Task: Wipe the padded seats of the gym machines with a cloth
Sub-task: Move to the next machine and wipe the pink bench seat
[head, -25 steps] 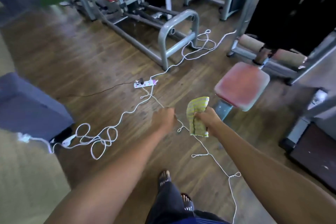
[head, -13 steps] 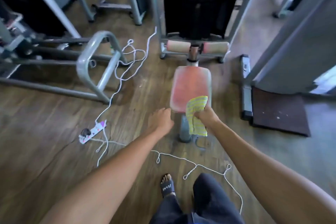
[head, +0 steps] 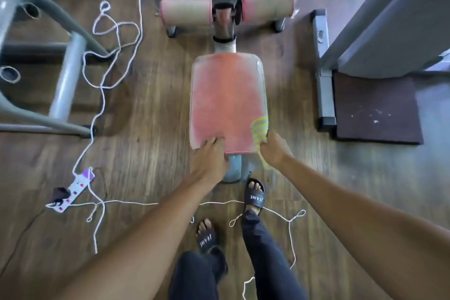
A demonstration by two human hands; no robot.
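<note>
A faded red padded seat (head: 226,100) stands on a grey post straight ahead of me, in front of a weight machine with two pink roller pads (head: 186,11). My right hand (head: 274,151) grips a yellow striped cloth (head: 260,129) at the seat's near right corner; part of the cloth lies on the pad and part hangs below my hand. My left hand (head: 209,159) rests on the seat's near left corner, fingers curled over the edge.
White cord (head: 107,61) loops over the wooden floor to a power strip (head: 73,189) at the left and runs across by my sandalled feet (head: 254,196). A grey tubular frame (head: 65,75) stands left. A dark mat (head: 375,107) and grey post lie right.
I have stepped up to the seat, which now fills the middle of the view. My left hand has come down onto its near edge and the cloth has reached its right corner.
</note>
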